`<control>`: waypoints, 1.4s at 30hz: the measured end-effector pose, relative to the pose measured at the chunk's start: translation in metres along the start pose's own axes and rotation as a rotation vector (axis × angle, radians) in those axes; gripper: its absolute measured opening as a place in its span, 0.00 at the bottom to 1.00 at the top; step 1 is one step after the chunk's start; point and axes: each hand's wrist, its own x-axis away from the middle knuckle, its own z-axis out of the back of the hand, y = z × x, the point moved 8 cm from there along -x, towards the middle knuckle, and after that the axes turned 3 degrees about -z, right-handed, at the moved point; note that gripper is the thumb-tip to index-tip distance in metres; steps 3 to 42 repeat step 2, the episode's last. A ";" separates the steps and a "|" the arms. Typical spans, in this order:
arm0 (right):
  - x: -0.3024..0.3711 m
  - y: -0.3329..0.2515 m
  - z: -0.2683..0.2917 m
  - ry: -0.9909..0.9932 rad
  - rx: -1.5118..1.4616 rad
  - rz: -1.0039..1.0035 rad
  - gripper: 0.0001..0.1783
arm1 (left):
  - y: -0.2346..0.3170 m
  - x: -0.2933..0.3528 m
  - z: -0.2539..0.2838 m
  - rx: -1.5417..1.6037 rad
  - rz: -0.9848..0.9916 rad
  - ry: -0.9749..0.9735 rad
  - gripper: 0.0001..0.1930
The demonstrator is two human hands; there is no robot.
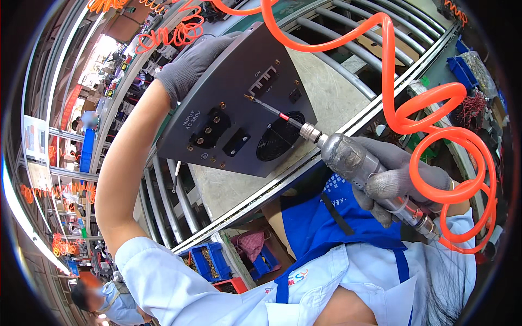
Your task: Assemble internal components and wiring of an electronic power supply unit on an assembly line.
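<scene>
A dark grey metal case (182, 144) stands tilted on the work surface, its panel toward me. My left hand (190, 68), in a grey glove, is closed over the case's left edge, some fingers hidden behind it. My right hand (399, 171), also gloved, wraps round a pneumatic screwdriver (348, 155). Its long bit (266, 106) reaches a small brass-coloured screw (249, 98) below a row of breaker switches (262, 80). Lower on the panel are a round black fan opening (280, 136) and a black terminal block (209, 130).
An orange air hose (387, 54) loops over the bench and coils round my right forearm. Metal rollers (168, 204) flank the grey board (217, 190). Blue bins (209, 261) of small parts stand below the near rail. Another person (114, 301) is at the lower left.
</scene>
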 end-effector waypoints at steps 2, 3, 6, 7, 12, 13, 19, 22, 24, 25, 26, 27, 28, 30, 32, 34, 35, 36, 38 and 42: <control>0.003 0.001 -0.001 0.022 -0.002 0.010 0.52 | -0.005 -0.005 -0.002 0.071 0.079 -0.033 0.26; 0.003 0.001 -0.001 0.022 -0.002 0.010 0.52 | -0.005 -0.005 -0.002 0.071 0.079 -0.033 0.26; 0.003 0.001 -0.001 0.022 -0.002 0.010 0.52 | -0.005 -0.005 -0.002 0.071 0.079 -0.033 0.26; 0.003 0.001 -0.001 0.022 -0.002 0.010 0.52 | -0.005 -0.005 -0.002 0.071 0.079 -0.033 0.26; 0.003 0.001 -0.001 0.022 -0.002 0.010 0.52 | -0.005 -0.005 -0.002 0.071 0.079 -0.033 0.26; 0.003 0.001 -0.001 0.022 -0.002 0.010 0.52 | -0.005 -0.005 -0.002 0.071 0.079 -0.033 0.26; 0.003 0.001 -0.001 0.022 -0.002 0.010 0.52 | -0.005 -0.005 -0.002 0.071 0.079 -0.033 0.26; 0.003 0.001 -0.001 0.022 -0.002 0.010 0.52 | -0.005 -0.005 -0.002 0.071 0.079 -0.033 0.26; 0.003 0.001 -0.001 0.022 -0.002 0.010 0.52 | -0.005 -0.005 -0.002 0.071 0.079 -0.033 0.26; 0.003 0.001 -0.001 0.022 -0.002 0.010 0.52 | -0.005 -0.005 -0.002 0.071 0.079 -0.033 0.26; 0.003 0.001 -0.001 0.022 -0.002 0.010 0.52 | -0.005 -0.005 -0.002 0.071 0.079 -0.033 0.26; 0.003 0.001 -0.001 0.022 -0.002 0.010 0.52 | -0.005 -0.005 -0.002 0.071 0.079 -0.033 0.26; 0.003 0.001 -0.001 0.022 -0.002 0.010 0.52 | -0.005 -0.005 -0.002 0.071 0.079 -0.033 0.26; 0.003 0.001 -0.001 0.022 -0.002 0.010 0.52 | -0.005 -0.005 -0.002 0.071 0.079 -0.033 0.26; 0.003 0.001 -0.001 0.022 -0.002 0.010 0.52 | -0.005 -0.005 -0.002 0.071 0.079 -0.033 0.26; 0.003 0.001 -0.001 0.022 -0.002 0.010 0.52 | -0.005 -0.005 -0.002 0.071 0.079 -0.033 0.26; 0.003 0.001 -0.001 0.022 -0.002 0.010 0.52 | -0.005 -0.005 -0.002 0.071 0.079 -0.033 0.26; 0.003 0.001 -0.001 0.022 -0.002 0.010 0.52 | -0.005 -0.005 -0.002 0.071 0.079 -0.033 0.26; 0.003 0.001 -0.001 0.022 -0.002 0.010 0.52 | -0.005 -0.005 -0.002 0.071 0.079 -0.033 0.26; 0.003 0.001 -0.001 0.022 -0.002 0.010 0.52 | -0.005 -0.005 -0.002 0.071 0.079 -0.033 0.26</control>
